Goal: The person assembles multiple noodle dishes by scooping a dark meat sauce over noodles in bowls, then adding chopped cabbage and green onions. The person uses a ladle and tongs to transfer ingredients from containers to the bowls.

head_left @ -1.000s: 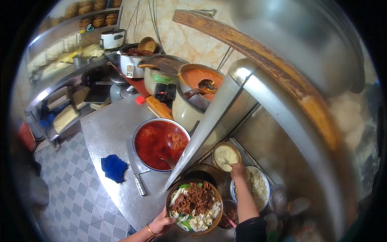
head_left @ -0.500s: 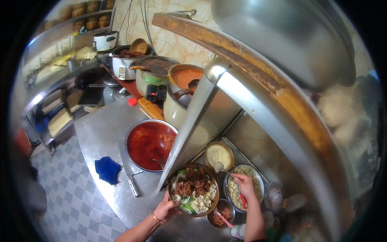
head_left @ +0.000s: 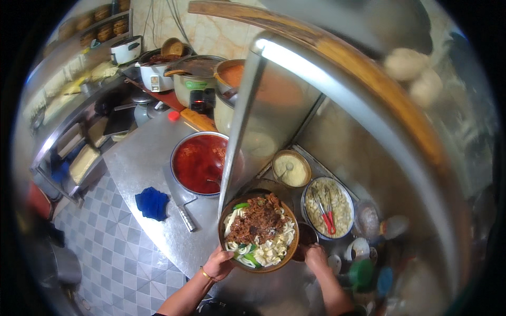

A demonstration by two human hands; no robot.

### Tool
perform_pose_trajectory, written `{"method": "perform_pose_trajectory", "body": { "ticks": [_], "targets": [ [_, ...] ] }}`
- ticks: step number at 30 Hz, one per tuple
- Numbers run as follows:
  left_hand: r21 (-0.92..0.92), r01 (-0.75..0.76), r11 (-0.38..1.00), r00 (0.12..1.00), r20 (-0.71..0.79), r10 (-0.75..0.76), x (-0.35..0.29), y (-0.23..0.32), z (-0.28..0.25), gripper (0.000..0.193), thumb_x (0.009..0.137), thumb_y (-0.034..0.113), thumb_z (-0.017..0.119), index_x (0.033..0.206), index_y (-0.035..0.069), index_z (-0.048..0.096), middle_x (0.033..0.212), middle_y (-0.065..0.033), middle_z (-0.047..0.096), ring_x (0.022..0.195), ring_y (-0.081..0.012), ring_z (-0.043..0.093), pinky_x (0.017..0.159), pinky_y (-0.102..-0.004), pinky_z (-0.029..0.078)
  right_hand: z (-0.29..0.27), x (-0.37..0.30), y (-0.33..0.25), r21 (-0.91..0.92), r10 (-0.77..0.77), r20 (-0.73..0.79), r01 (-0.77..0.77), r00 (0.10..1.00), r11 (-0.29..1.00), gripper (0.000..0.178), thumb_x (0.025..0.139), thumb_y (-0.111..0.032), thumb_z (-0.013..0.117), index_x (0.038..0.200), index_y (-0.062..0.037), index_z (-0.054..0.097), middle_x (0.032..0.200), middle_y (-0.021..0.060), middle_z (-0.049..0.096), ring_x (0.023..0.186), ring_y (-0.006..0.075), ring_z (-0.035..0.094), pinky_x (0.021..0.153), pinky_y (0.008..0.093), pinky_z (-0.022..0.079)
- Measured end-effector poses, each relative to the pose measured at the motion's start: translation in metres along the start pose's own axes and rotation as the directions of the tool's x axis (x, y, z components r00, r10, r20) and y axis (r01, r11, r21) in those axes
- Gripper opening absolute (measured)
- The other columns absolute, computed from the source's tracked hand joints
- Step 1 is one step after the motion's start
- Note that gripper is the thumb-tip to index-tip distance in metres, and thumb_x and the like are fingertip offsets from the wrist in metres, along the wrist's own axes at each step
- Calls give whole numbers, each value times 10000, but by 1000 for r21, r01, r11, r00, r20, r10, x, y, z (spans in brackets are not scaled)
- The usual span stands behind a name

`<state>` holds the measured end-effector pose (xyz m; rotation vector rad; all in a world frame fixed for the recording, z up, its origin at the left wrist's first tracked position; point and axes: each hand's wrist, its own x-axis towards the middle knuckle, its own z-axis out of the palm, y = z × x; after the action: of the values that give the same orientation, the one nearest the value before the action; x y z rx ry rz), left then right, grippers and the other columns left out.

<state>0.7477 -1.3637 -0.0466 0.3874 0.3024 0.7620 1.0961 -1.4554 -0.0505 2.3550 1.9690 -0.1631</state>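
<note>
My left hand (head_left: pixel 219 263) grips the lower left rim of a brown bowl (head_left: pixel 291 252) filled with pale noodles, brown minced topping, chopped white pieces and green leaves. On the right, my right hand (head_left: pixel 316 258) is closed beside this bowl, at the edge of a small dark bowl (head_left: pixel 307 236) largely covered by the noodle bowl. What its fingers hold is hidden. Farther back stands a bowl of pale powder (head_left: pixel 298 174) with a spoon (head_left: pixel 288 168) in it. Red-handled tongs (head_left: pixel 329 220) lie in a white basin (head_left: pixel 348 231) of chopped pale food.
A basin of red sauce (head_left: pixel 197 163), a cleaver (head_left: pixel 186 217) and a blue cloth (head_left: pixel 152 204) are on the steel table. An upright metal partition (head_left: pixel 240 126) divides the table. Large pots (head_left: pixel 197 79) line the back, and jars (head_left: pixel 361 250) stand at right.
My right hand has let go of the spoon, now resting in the powder, and moved toward me to the small bowl. The noodle bowl has shifted slightly and appears larger.
</note>
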Motion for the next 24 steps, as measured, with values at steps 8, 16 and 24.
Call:
{"method": "perform_pose_trajectory", "body": {
  "ticks": [8,16,24],
  "targets": [
    [12,49,999,996,-73,-48,-75,-21,-4,769,739,150,660,1418,0,332,1392,-139,474,1265,-292,476,1084,-454,360,-1,-12,0,-25,1,-82,-3,997,1000,220,746,-60,578,882,-129,737,898,108,656,902,317,633,802,434,508],
    [78,107,991,985,-141,-96,-93,-53,-12,832,714,221,675,1438,22,315,1407,-145,462,1281,-309,466,1103,-470,337,-8,-18,15,683,227,161,-274,961,677,176,840,-108,669,1001,-95,738,875,122,721,792,234,691,744,334,525],
    [26,112,993,990,-87,-109,-66,-73,-36,705,770,145,615,1419,45,360,1377,-110,498,1257,-279,486,1080,-460,362,-79,-64,-14,512,97,-186,12,978,859,185,854,-120,660,1021,-79,726,874,108,693,774,274,664,714,351,518]
  ]
}}
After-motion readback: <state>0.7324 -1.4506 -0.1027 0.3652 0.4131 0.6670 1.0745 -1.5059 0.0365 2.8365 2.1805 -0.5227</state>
